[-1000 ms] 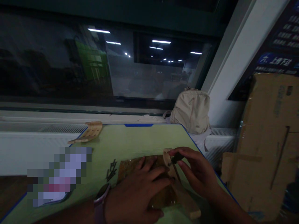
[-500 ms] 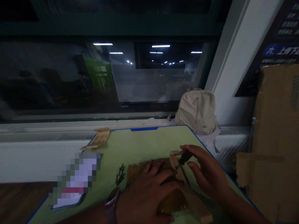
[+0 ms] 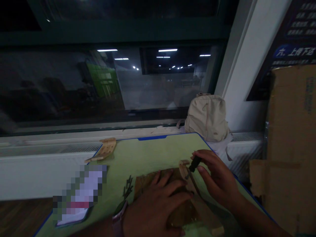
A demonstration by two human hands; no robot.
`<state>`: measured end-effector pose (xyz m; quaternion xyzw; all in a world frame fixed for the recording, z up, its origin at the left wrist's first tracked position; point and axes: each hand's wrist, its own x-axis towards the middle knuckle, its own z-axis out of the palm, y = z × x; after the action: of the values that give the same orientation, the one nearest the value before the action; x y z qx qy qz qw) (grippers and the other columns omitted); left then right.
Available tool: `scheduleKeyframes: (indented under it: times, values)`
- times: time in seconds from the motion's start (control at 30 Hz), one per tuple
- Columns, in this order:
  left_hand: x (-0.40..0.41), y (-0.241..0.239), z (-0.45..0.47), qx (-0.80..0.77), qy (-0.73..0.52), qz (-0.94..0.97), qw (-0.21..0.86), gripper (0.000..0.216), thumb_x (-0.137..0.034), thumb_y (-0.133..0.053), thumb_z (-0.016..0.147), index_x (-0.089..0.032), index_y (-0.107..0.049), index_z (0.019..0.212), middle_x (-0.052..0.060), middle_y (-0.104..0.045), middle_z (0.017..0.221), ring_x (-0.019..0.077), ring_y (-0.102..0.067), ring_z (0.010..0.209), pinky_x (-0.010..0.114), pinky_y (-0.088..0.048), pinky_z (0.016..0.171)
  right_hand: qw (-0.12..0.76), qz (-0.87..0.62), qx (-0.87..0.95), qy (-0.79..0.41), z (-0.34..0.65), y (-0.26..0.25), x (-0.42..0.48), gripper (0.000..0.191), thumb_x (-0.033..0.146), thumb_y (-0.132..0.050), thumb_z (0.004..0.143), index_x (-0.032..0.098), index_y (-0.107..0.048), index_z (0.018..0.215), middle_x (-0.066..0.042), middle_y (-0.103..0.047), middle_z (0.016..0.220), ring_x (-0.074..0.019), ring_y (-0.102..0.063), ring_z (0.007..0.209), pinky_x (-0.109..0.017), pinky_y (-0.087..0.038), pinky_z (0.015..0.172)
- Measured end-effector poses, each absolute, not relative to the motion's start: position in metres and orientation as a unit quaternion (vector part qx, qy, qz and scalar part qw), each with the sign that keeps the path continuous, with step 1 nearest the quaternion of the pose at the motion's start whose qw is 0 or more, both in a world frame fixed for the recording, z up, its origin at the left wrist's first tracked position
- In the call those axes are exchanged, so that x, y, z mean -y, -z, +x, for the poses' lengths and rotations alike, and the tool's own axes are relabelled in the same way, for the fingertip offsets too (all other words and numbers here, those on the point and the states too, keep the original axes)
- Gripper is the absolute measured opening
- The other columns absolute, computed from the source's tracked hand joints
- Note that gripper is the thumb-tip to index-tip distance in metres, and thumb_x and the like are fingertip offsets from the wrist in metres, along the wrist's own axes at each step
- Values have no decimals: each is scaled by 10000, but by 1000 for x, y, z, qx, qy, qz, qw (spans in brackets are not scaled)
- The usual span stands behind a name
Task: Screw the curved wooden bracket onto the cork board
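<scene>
My left hand point(image 3: 158, 207) lies flat, fingers spread, pressing down a brown wooden board point(image 3: 145, 181) on the green mat point(image 3: 148, 151). My right hand point(image 3: 217, 179) pinches a small dark-handled screwdriver point(image 3: 194, 163) between thumb and fingers, its tip at a pale wooden piece point(image 3: 183, 168) standing at the board's far right edge. A wristwatch point(image 3: 118, 214) is on my left wrist. A light wooden strip point(image 3: 212, 223) runs from under my hands toward the near right.
Several dark screws point(image 3: 127, 188) lie left of the board. A slatted wooden part point(image 3: 105, 148) rests at the mat's far left corner. A blurred-out object point(image 3: 79, 194) sits left. A beige backpack point(image 3: 207, 117) is on the sill, cardboard boxes point(image 3: 291, 144) at right.
The view shifted slightly; my right hand with the screwdriver has stayed at the pale wooden piece, turning a little. My left hand still presses the board.
</scene>
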<state>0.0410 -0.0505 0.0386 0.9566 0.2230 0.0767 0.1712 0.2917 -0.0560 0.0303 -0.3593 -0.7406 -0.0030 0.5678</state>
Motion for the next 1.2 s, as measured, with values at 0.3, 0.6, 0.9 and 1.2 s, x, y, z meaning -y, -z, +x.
scheduleKeyframes:
  times: [0.3,0.6,0.9,1.2]
  values:
    - [54,-42,43,-234,-59,954,179,799,-532,-819,851,-354,-481,1553,33,-468,1626,435,-331,1520,680,-190,1272,607,-337,718,-40,290,-26,57,310,178,-715,952,305,-664,1231,-61,-734,1026,-208,-735,931,-355,-639,784]
    - [54,-53,47,-241,-33,953,183,789,-492,-847,833,-333,-521,1534,43,-491,1612,438,-335,1520,689,-218,1266,572,-374,726,-85,290,-24,58,331,224,-570,1044,307,-624,1360,-85,-792,1141,-212,-791,1011,-365,-656,884]
    - [54,-51,47,-243,-41,949,197,770,-476,-839,832,-331,-533,1524,52,-474,1634,454,-349,1512,721,-214,1250,599,-315,736,-21,287,-27,57,355,171,-699,941,312,-668,1266,-48,-740,968,-196,-723,868,-317,-631,728]
    - [55,-56,48,-241,-43,949,197,762,-462,-856,835,-340,-540,1518,40,-520,1590,434,-359,1513,706,-228,1258,587,-372,715,-68,289,-28,58,326,218,-559,1049,313,-684,1335,-81,-804,1158,-213,-790,1052,-368,-660,917]
